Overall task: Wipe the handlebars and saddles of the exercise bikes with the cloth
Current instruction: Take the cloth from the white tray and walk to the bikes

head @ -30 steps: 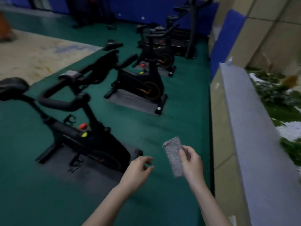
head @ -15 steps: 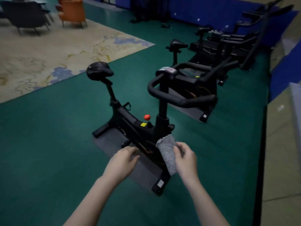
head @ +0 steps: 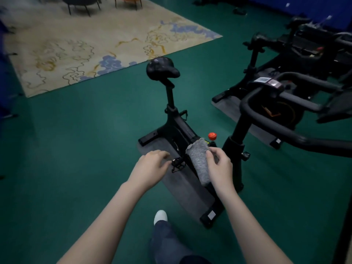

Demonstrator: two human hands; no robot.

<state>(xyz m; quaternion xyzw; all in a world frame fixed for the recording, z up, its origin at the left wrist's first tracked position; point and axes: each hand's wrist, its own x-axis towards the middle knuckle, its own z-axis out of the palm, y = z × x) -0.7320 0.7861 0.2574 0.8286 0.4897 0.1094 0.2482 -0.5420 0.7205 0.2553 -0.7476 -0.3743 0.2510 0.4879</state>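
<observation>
A black exercise bike (head: 182, 134) stands in front of me on a grey mat. Its saddle (head: 162, 68) is up at centre and its handlebar (head: 270, 126) sweeps to the right. My right hand (head: 219, 166) pinches a folded grey cloth (head: 199, 161) that hangs down over the bike's frame. My left hand (head: 152, 164) hovers beside it with loosely curled fingers, holding nothing. Both hands are well below the saddle and left of the handlebar. A second bike (head: 297, 54) stands behind at the right.
A beige patterned rug (head: 80, 46) with chairs covers the far left. Green floor (head: 66, 149) lies open to the left. A red knob (head: 212, 135) sticks up from the frame. My white shoe (head: 160, 216) steps near the mat's front edge.
The view has swung left and closer to the nearest bike. The low wall at the right has left the view. My hands keep the same pose, cloth still in the right.
</observation>
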